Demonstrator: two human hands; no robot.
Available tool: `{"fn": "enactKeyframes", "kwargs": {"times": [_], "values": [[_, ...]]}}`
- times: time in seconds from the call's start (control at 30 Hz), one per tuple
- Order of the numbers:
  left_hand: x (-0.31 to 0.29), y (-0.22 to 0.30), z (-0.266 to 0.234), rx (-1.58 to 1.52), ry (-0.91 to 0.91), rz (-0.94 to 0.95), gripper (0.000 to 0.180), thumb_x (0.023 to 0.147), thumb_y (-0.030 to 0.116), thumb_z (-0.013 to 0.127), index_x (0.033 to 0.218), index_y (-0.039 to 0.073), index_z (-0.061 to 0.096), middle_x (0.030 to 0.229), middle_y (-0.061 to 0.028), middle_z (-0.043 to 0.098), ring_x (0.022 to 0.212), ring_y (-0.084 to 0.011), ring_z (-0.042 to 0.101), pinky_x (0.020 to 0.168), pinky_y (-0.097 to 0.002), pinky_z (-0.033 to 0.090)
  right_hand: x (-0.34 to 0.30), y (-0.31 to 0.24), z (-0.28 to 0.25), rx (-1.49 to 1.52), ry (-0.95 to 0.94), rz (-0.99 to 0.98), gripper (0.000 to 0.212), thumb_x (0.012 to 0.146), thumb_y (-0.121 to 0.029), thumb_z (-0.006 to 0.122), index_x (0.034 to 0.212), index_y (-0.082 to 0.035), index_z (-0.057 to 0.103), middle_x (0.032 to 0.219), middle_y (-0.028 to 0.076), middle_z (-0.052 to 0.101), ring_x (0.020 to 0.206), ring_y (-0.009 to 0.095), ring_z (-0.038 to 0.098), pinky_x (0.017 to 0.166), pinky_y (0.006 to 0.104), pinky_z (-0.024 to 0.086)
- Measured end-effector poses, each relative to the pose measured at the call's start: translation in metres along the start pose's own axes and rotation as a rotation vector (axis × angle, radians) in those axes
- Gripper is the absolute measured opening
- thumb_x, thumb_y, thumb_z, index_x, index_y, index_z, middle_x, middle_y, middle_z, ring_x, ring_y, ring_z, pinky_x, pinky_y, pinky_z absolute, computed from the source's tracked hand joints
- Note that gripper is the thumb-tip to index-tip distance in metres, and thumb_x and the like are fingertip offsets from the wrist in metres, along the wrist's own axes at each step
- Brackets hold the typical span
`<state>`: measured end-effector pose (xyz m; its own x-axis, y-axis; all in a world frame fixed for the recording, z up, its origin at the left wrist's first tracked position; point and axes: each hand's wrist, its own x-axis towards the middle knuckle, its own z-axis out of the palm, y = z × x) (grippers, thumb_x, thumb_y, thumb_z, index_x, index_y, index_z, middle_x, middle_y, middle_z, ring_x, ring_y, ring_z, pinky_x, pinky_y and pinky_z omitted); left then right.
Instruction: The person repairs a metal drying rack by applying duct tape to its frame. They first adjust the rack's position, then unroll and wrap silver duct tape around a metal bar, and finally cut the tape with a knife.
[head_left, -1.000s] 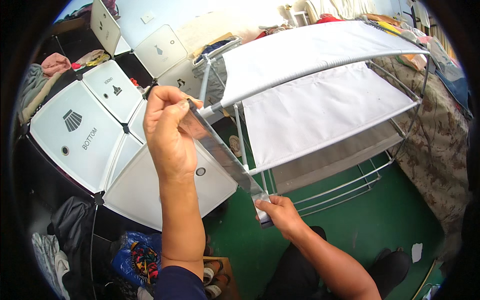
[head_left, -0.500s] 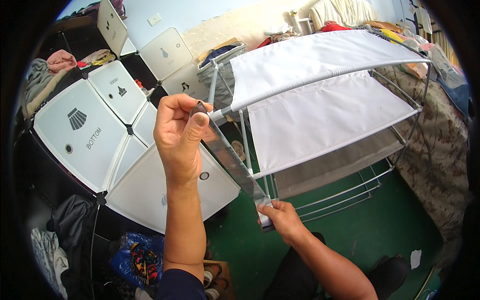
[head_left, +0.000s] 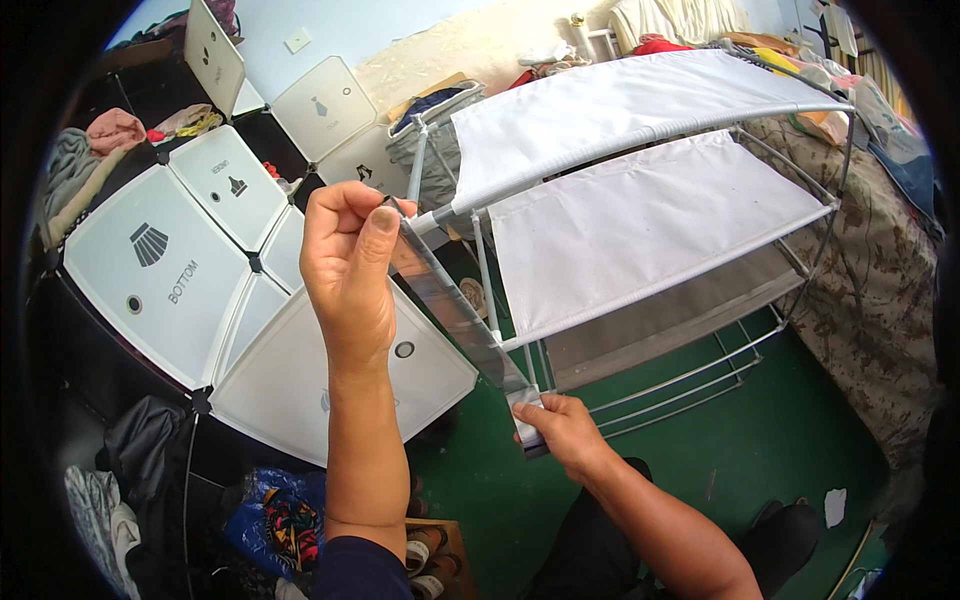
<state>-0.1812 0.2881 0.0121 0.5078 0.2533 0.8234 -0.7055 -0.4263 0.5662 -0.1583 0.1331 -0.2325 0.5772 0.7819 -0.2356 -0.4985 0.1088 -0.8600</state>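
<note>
A shiny see-through strip of tape (head_left: 455, 300) is stretched taut, slanting down from my left hand to my right. My left hand (head_left: 350, 255) pinches its upper end between thumb and fingers, close to the front upper corner of a metal rack (head_left: 418, 165). Lower down, my right hand (head_left: 568, 430) is closed on the tape roll (head_left: 528, 420), seen edge-on, with the thumb pressed on top. The rack carries a white fabric top (head_left: 640, 125), a white fabric shelf (head_left: 650, 230) under it and a grey-brown shelf (head_left: 670, 325) lower down.
White cabinet doors (head_left: 150, 270) on black cubes stand at the left, one panel (head_left: 400, 400) leaning behind my left forearm. Clothes lie in a basket (head_left: 435, 110) behind the rack. A camouflage-covered bed (head_left: 860, 280) is at the right. Shoes (head_left: 430, 560) and a blue bag (head_left: 260, 525) lie low left.
The whole view has shifted slightly. Both hands keep their hold, with the tape stretched between them much as before.
</note>
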Motion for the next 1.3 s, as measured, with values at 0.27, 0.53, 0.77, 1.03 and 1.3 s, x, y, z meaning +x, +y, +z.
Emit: {"fn": "enactKeyframes", "kwargs": {"times": [0.27, 0.53, 0.77, 1.03, 1.3], "values": [[-0.008, -0.001, 0.007, -0.085, 0.001, -0.083, 0.049, 0.095, 0.017, 0.081, 0.133, 0.008, 0.05, 0.114, -0.0114, 0.067, 0.097, -0.015, 0.066, 0.085, -0.0306, 0.056, 0.0, -0.001, -0.002, -0.001, -0.007, -0.004, 0.024, 0.102, -0.024, 0.07, 0.105, -0.001, 0.074, 0.087, 0.004, 0.074, 0.073, 0.01, 0.067, 0.067, 0.0275, 0.053], [-0.022, -0.016, 0.008, 0.099, 0.067, 0.011, 0.037, 0.094, -0.004, 0.073, 0.126, -0.001, 0.054, 0.109, -0.0067, 0.067, 0.092, -0.0087, 0.063, 0.084, -0.0249, 0.054, -0.002, -0.003, -0.001, 0.02, -0.005, -0.015, 0.025, 0.102, -0.026, 0.071, 0.105, -0.001, 0.074, 0.086, 0.003, 0.073, 0.073, 0.01, 0.067, 0.067, 0.0279, 0.053], [-0.023, -0.017, 0.01, 0.151, 0.052, 0.024, 0.036, 0.094, -0.009, 0.069, 0.126, -0.002, 0.053, 0.105, -0.005, 0.066, 0.093, -0.0079, 0.064, 0.084, -0.0227, 0.054, -0.004, -0.006, 0.0, 0.011, 0.0, 0.001, 0.025, 0.101, -0.026, 0.072, 0.105, -0.002, 0.075, 0.086, 0.003, 0.073, 0.072, 0.01, 0.067, 0.066, 0.0282, 0.053], [-0.037, -0.03, 0.008, 0.044, 0.093, 0.0, 0.059, 0.088, 0.0, 0.084, 0.135, 0.002, 0.048, 0.111, -0.0072, 0.066, 0.096, -0.0141, 0.065, 0.086, -0.029, 0.056, -0.005, -0.007, 0.0, 0.004, 0.01, -0.014, 0.025, 0.101, -0.027, 0.072, 0.102, -0.002, 0.074, 0.085, 0.003, 0.073, 0.072, 0.01, 0.066, 0.067, 0.0279, 0.052], [-0.054, -0.033, 0.004, 0.132, 0.042, -0.119, 0.046, 0.092, -0.001, 0.078, 0.129, 0.002, 0.052, 0.104, -0.0055, 0.066, 0.091, -0.0098, 0.063, 0.084, -0.0248, 0.053, -0.008, -0.009, 0.002, 0.002, 0.0, -0.019, 0.025, 0.101, -0.027, 0.072, 0.102, -0.002, 0.074, 0.086, 0.003, 0.072, 0.074, 0.01, 0.066, 0.068, 0.028, 0.052]]}}
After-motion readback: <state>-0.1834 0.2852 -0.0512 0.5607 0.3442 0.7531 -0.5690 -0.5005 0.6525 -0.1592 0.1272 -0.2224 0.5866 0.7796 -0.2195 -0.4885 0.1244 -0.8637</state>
